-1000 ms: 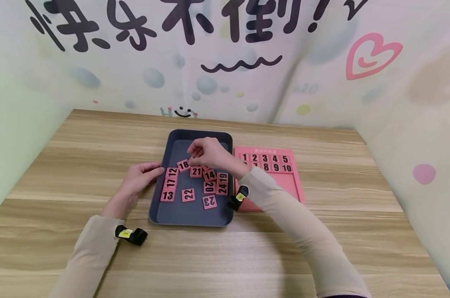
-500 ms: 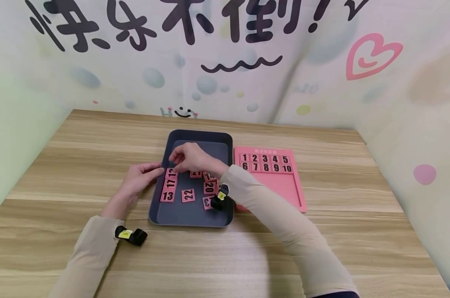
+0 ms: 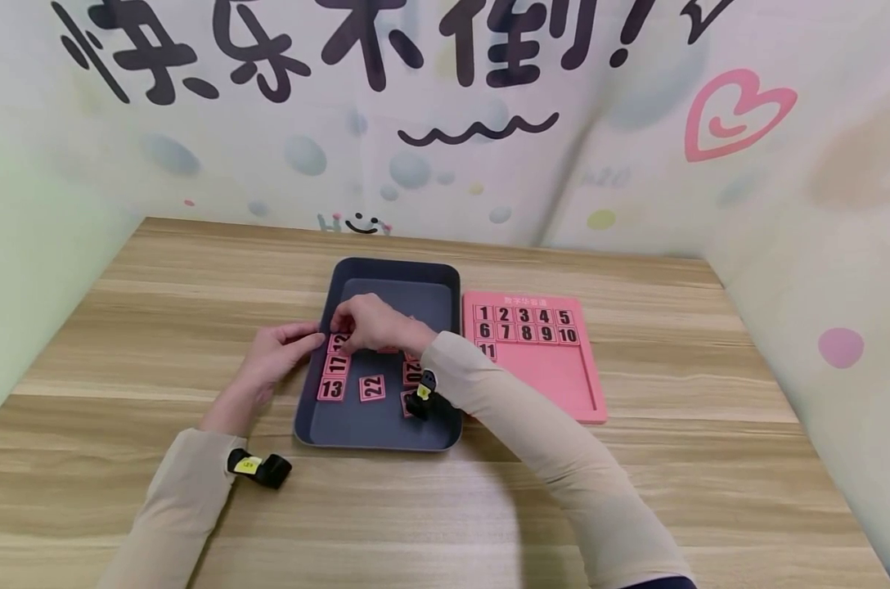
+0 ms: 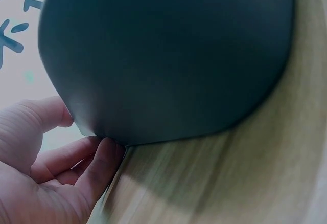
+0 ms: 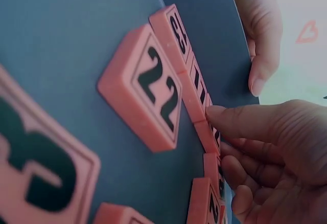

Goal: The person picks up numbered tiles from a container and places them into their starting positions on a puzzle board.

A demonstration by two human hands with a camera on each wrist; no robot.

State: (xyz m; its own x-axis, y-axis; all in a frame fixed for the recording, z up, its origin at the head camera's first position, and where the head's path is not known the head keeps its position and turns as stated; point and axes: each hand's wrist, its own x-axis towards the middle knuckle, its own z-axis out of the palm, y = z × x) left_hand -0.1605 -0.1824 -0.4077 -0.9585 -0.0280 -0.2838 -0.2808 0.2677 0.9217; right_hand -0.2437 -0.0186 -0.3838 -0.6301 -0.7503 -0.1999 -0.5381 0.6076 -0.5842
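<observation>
My left hand (image 3: pixel 271 356) grips the left wall of the dark blue-grey tray (image 3: pixel 371 429), its thumb at the rim. In the left wrist view the fingers (image 4: pixel 104 165) lie against the tray's outer side. Reaching into the tray, my right hand (image 3: pixel 375 323) pinches the pink number tile 12 (image 3: pixel 338 343), which its fingers partly cover. The right wrist view has the thumb (image 5: pixel 240 120) on this tile. Below it, tile 17 (image 3: pixel 335 365) and tile 13 (image 3: pixel 331 389) continue the column along the left wall. Tile 22 (image 5: pixel 153 91) lies apart, nearer the tray's middle.
Right of the tray lies a pink puzzle board (image 3: pixel 544 372) with tiles 1 to 10 in two rows and tile 11 (image 3: pixel 487 351) starting the third. Other tiles in the tray, such as tile 20 (image 3: pixel 411 374), are partly hidden by my right arm. A printed wall stands behind the table.
My right hand has moved left and towards me across the tray, from beside tile 18 to tile 12. Tile 11 on the board, earlier behind the arm, now shows. The left hand has stayed still.
</observation>
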